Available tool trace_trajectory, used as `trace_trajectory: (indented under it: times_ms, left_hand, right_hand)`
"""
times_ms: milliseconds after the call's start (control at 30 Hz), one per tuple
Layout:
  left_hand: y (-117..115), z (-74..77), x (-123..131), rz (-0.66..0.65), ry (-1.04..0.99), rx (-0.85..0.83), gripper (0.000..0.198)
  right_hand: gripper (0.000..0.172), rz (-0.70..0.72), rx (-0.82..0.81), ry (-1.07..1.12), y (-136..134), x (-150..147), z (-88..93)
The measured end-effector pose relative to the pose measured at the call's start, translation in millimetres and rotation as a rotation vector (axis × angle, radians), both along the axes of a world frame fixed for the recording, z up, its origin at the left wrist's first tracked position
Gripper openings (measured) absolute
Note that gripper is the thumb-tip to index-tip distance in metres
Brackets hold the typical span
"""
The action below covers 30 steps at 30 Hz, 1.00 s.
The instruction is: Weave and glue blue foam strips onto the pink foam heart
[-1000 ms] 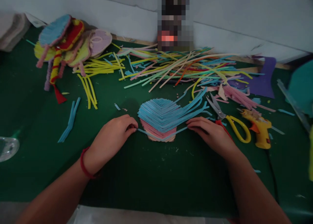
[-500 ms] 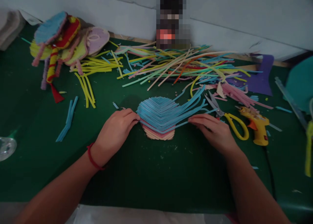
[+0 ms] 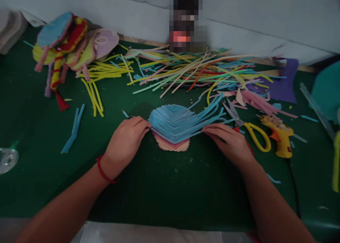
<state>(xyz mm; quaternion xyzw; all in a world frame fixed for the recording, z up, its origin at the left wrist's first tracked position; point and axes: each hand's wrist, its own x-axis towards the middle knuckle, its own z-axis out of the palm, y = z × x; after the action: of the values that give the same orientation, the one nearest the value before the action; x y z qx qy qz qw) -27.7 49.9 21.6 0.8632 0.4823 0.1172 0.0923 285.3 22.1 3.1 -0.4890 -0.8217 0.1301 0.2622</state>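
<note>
On the green tabletop lies a rounded piece (image 3: 172, 124) covered with blue pipe cleaners in a V pattern, pink and peach rows showing at its lower edge. My left hand (image 3: 131, 135) pinches the left end of the lowest blue pipe cleaner (image 3: 195, 133) at the piece's left rim. To the right of the piece, my right hand (image 3: 227, 138) pinches the same strip near its other end. The strip bends in a V across the piece. Loose blue ends (image 3: 212, 112) fan out at the upper right, above my right hand.
Yellow-handled scissors (image 3: 256, 135) and a yellow glue gun (image 3: 283, 138) lie right of my right hand. Colourful pipe cleaners (image 3: 191, 73) are heaped at the back. Finished-looking fans (image 3: 54, 30) are stacked back left. Two blue pieces (image 3: 74, 129) lie at left.
My right hand has shifted slightly left and up, with the blue strip now closer against the row above it. My left hand has moved slightly up and left.
</note>
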Motion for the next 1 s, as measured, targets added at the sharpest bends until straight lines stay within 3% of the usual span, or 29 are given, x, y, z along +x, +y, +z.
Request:
trace_trajectory:
  times_ms: [133, 233, 333, 500, 700, 1000]
  left_hand:
    - [-4, 7.0, 3, 0.101, -0.008, 0.041, 0.021]
    - [-20, 14.1, 10, 0.184, 0.022, 0.127, 0.031]
    - [-49, 12.3, 24, 0.114, 0.119, 0.19, 0.044]
    - [-83, -5.0, 43, 0.052, 0.298, 0.065, 0.066]
    - [-79, -7.3, 44, 0.081, 0.335, -0.013, 0.076]
    - [-77, -7.4, 44, 0.078, 0.291, -0.004, 0.066]
  right_hand:
    - [0.019, 0.01, 0.012, -0.011, 0, 0, -0.8]
    - [0.019, 0.002, 0.0, -0.003, 0, 0, -1.4]
    - [0.019, -0.003, -0.012, -0.002, 1, 0, -1.7]
    - [0.018, -0.006, -0.004, -0.023, 1, -1, -1.2]
    - [0.018, -0.001, -0.005, -0.026, 1, -1, -0.9]
    - [0.018, -0.008, 0.003, -0.019, 1, -2, -1.5]
